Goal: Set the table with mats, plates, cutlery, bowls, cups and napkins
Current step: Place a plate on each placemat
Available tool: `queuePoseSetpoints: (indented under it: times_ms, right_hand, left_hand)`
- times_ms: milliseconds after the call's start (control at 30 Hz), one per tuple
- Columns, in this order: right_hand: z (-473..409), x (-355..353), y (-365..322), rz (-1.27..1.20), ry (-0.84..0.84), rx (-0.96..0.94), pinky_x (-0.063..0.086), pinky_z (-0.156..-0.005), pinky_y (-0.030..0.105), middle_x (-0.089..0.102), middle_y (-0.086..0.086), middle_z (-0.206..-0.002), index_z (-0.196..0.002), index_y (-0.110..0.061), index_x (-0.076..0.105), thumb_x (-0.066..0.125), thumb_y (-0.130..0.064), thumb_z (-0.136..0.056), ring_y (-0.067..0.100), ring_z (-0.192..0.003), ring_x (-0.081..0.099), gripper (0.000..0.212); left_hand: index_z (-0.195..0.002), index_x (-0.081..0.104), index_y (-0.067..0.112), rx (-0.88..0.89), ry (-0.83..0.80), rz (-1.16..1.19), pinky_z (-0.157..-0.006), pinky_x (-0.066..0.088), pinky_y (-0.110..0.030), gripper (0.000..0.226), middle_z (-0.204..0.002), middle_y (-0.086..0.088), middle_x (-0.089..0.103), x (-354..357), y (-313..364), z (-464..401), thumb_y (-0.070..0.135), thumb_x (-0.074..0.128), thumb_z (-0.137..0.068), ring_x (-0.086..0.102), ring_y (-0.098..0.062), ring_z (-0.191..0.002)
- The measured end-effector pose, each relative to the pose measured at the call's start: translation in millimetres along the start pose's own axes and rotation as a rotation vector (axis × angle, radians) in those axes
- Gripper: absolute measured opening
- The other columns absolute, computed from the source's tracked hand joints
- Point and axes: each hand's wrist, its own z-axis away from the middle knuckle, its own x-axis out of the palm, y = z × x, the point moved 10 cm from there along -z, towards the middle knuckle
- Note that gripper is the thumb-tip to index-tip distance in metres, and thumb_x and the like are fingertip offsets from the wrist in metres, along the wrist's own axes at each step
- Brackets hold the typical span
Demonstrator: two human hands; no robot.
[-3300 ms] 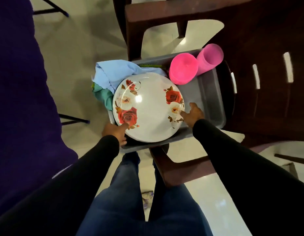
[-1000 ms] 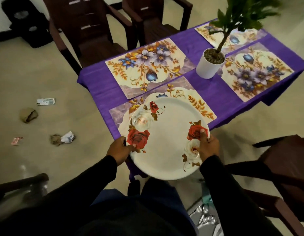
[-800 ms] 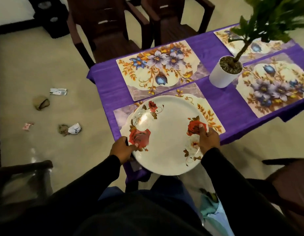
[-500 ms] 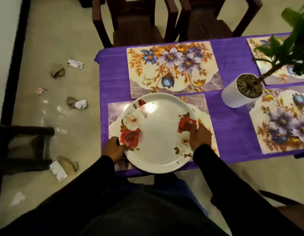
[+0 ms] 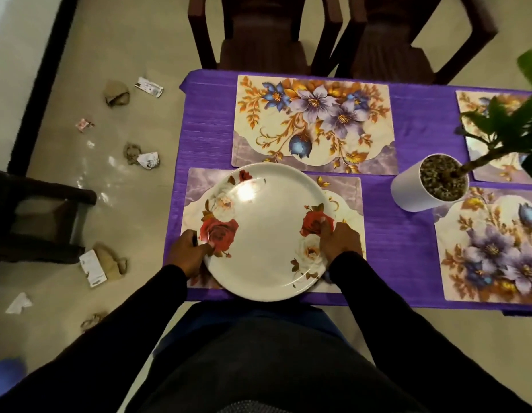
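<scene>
While the left hand (image 5: pixel 187 253) and right hand (image 5: pixel 339 241) grip the rose-patterned plate (image 5: pixel 266 231) over the near placemat (image 5: pixel 346 201) beside the potted plant (image 5: pixel 430 181), lowering and releasing seems next.

Both arms, in long black sleeves, extend forward from the lower corners of the view and converge slightly toward the middle. The left hand (image 5: pixel 189 254) grips the left rim of the round white plate printed with red and white roses (image 5: pixel 266 231), thumb lying on its upper surface and pointing inward, the other fingers curled beneath the edge. The right hand (image 5: pixel 339 241) grips the right rim likewise, thumb pressed on top, knuckles turned outward. The two wrists sit roughly level.
</scene>
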Motion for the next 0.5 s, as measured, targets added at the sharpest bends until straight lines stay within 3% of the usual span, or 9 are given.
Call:
queuePoseSetpoints:
  times_ms: [100,267,367,433,500]
  right_hand:
    - [-5.2,0.4,-1.1,-0.013,-0.048,-0.004,0.049,-0.094,0.040,0.066,0.021,-0.122,-0.124,-0.001,0.060,0.036,-0.057,-0.101,0.038,-0.110,0.062,0.065]
    - [-7.4,0.5,-2.1,-0.040,-0.038,0.004,0.048,-0.094,0.040,0.066,0.021,-0.122,-0.124,-0.001,0.061,0.039,-0.055,-0.101,0.037,-0.110,0.062,0.062]
    - [-3.9,-0.4,-4.0,-0.076,-0.041,0.006,0.046,-0.095,0.039,0.064,0.020,-0.125,-0.128,-0.003,0.059,0.040,-0.053,-0.102,0.037,-0.113,0.061,0.060]
    - [-2.9,1.0,-2.3,-0.067,-0.047,0.000,0.047,-0.094,0.040,0.065,0.019,-0.125,-0.127,-0.004,0.059,0.041,-0.054,-0.101,0.036,-0.112,0.061,0.059]
    - [-3.6,-0.1,-2.5,0.002,-0.061,-0.012,0.049,-0.089,0.037,0.067,0.018,-0.121,-0.123,-0.005,0.062,0.041,-0.055,-0.101,0.035,-0.109,0.063,0.059]
  left_hand:
    - [-0.101,0.061,0.010,0.009,0.004,-0.010,-0.088,0.053,-0.049,0.026,-0.100,-0.012,0.068,-1.9,2.2,2.3,0.029,0.072,-0.088,0.063,-0.033,-0.095]
    - [-0.097,0.059,0.006,0.057,0.033,-0.010,-0.069,0.045,-0.037,0.023,-0.089,-0.012,0.062,0.2,4.8,7.8,0.025,0.071,-0.091,0.056,-0.028,-0.083]
    - [-0.084,0.053,0.009,0.070,0.028,-0.003,-0.062,0.037,-0.035,0.023,-0.079,-0.009,0.054,-0.4,7.1,10.6,0.021,0.071,-0.090,0.049,-0.025,-0.076]
    - [-0.082,0.051,0.009,0.060,0.013,0.010,-0.063,0.037,-0.036,0.024,-0.079,-0.008,0.052,-1.7,8.2,10.5,0.019,0.072,-0.089,0.048,-0.025,-0.077]
    - [-0.093,0.056,0.007,0.050,-0.020,0.016,-0.072,0.045,-0.038,0.021,-0.089,-0.010,0.059,-1.6,8.2,10.2,0.020,0.072,-0.089,0.055,-0.027,-0.084]
